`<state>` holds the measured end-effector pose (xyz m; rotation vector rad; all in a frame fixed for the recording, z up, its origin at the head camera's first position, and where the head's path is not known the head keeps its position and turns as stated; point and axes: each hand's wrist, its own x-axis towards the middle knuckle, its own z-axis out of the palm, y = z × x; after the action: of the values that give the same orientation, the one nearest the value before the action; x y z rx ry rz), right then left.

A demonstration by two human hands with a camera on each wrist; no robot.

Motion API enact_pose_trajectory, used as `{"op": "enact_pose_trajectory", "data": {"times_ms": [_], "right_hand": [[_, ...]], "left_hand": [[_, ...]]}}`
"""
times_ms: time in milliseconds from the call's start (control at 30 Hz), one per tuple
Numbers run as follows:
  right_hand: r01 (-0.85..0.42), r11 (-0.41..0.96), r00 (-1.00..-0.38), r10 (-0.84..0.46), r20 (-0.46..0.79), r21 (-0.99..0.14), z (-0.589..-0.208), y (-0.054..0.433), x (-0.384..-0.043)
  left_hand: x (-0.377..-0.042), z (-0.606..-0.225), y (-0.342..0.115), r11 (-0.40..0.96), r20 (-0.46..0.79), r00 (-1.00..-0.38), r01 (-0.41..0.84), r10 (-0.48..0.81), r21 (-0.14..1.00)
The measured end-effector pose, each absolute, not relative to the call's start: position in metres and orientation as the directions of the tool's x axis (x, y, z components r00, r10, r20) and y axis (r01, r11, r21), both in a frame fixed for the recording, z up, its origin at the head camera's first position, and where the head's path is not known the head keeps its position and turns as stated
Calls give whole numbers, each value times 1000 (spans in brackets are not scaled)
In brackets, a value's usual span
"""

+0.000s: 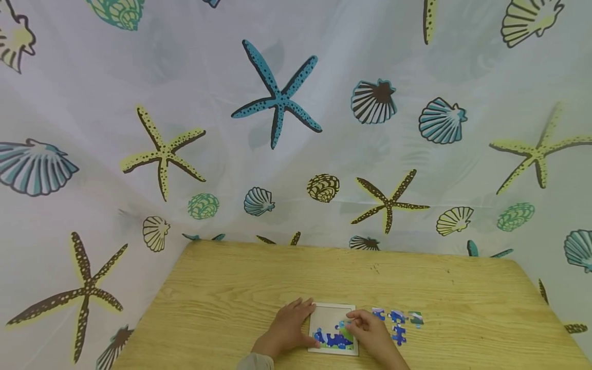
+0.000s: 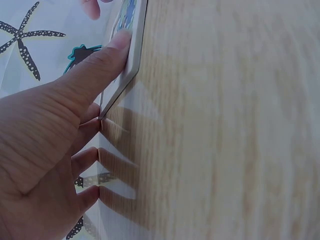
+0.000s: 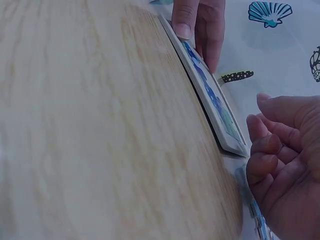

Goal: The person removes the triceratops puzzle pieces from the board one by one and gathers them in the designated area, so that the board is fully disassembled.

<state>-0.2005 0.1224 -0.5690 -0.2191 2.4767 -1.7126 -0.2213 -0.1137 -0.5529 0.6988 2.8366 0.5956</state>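
A puzzle tray [image 1: 333, 351] with a pale rim lies on the table, its lower part filled with blue, purple and green pieces [image 1: 336, 339]. At its left side my left hand [image 1: 290, 325] steadies it, the thumb pressing the rim near the lower left corner. In the left wrist view the other fingers [image 2: 86, 160] are spread, with tips on the tabletop. Over the tray's right edge is my right hand [image 1: 370, 331], fingers loosely bent. Between its thumb and index finger [image 3: 257, 127] a gap shows in the right wrist view, with no piece visible there.
Several loose jigsaw pieces [image 1: 398, 316] lie right of the tray, close to my right hand. The wooden table [image 1: 222, 288] extends around them. A white curtain [image 1: 324, 154] printed with starfish and shells hangs behind the table and along its sides.
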Motion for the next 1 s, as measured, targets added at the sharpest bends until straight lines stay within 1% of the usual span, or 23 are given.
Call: {"op": "enact_pose_trajectory", "data": {"times_ms": [233,533,767,1000], "right_hand": [[-69,410,-980,-197,-14,-910,-570,117,-199],[-111,470,-979,-204,15,-876,-568,114,-199],[-82,526,-977,-209,-35,-846,-562,111,-200],[-109,560,-968,-249,-42,-822,-563,112,-200]], "left_hand": [[-222,-556,-116,810,-63,-880,403,471,426],[-220,-553,-117,810,-40,-878,420,476,410],[-222,-552,-115,810,-54,-881,406,470,424],[-220,-553,-115,805,-49,-879,410,474,428]]}}
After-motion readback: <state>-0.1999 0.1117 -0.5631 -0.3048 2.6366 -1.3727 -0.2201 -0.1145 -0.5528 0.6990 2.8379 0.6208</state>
